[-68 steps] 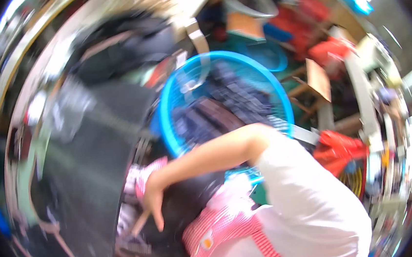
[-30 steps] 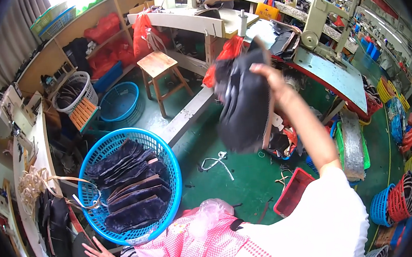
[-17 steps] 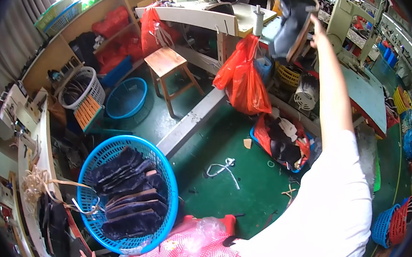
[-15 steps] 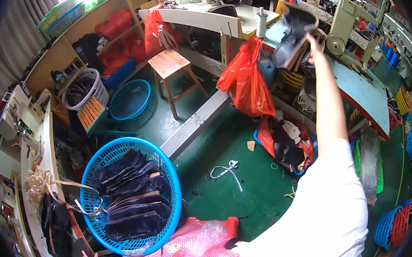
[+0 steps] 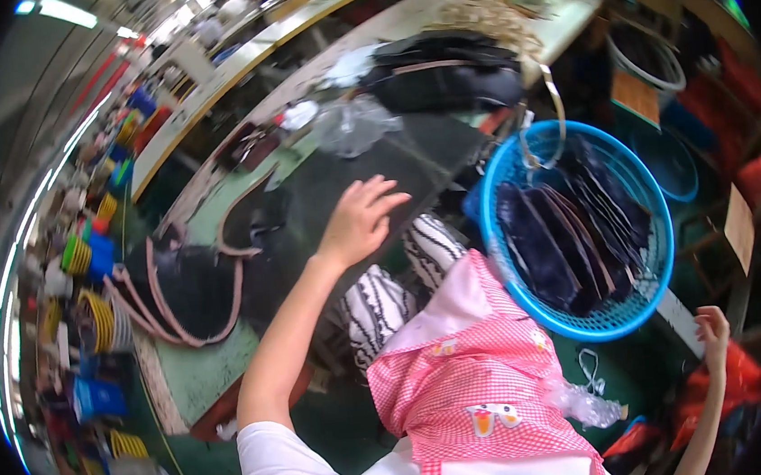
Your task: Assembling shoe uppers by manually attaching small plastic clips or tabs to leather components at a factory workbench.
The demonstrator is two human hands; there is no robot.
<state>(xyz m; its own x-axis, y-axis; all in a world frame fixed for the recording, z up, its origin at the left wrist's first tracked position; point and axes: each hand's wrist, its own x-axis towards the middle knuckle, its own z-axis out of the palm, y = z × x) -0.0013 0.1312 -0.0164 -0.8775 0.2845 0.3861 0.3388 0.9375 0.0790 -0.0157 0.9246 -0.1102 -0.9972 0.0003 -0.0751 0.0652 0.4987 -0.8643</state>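
My left hand [image 5: 363, 221] has its fingers stretched out over a dark flat mat [image 5: 331, 187] on the work table; nothing is in it. Whether it touches the mat I cannot tell. Left of it lie dark leather-like pieces with pinkish-tan edges [image 5: 188, 290]. My right hand [image 5: 713, 333] hangs out to the right, empty, its fingers loosely apart. Between my hands stands a blue plastic basket [image 5: 493, 228] with stacked dark pieces [image 5: 570, 230] inside. Beyond the mat, more black pieces [image 5: 438, 70] are piled on the table.
A crumpled clear plastic bag [image 5: 354, 127] and a bundle of pale strips [image 5: 484, 25] lie on the table. One strip trails into the basket. At right are a wooden stool [image 5: 739, 229] and red plastic bags [image 5: 720, 389]. Coloured baskets [image 5: 98, 321] line the far left.
My view has swung left to the work table. My right hand, earlier stretched out at dark pieces by a sewing machine, has drawn back empty. The left hand now lies over the mat.
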